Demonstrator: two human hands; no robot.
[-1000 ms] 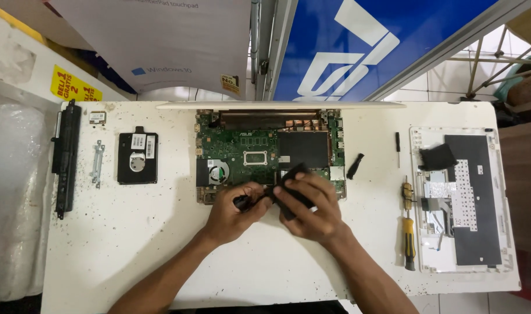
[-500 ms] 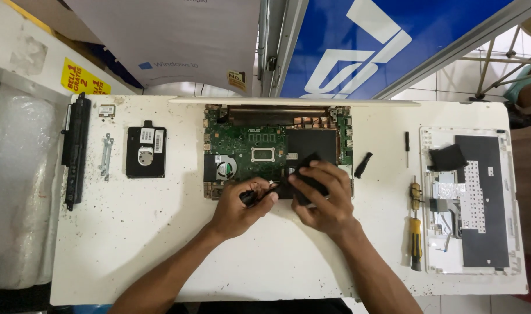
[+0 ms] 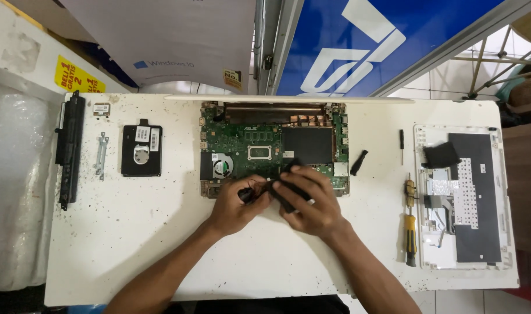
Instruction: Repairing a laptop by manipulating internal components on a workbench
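- At the far left of the white surface (image 3: 131, 244) a long black battery bar (image 3: 69, 148) lies close to the edge; a stray elbow could knock it off, though it sits well apart from the hands.
- A small metal bracket (image 3: 101, 154) and a black drive (image 3: 141, 151) lie loose beside it, and both slide easily if the surface is jolted.
- The left hand (image 3: 236, 206) has its grip closed around a small dark tool (image 3: 249, 193) at the near edge of the green circuit board (image 3: 248, 145), just below the fan (image 3: 219, 164). A slip here could scrape the board or nick a fan blade.
- The right hand (image 3: 309, 200) clamps a flat black part (image 3: 288, 186) over that same near edge. Prying too hard could crack the part or tear a connector I cannot see beneath the fingers.
- A black pen-like piece (image 3: 358, 162) and two screwdrivers (image 3: 410, 224) lie loose to the right; a sweeping forearm could roll them.
- The white keyboard cover (image 3: 466, 197) lies at the far right with its ribbon exposed, easy to snag.
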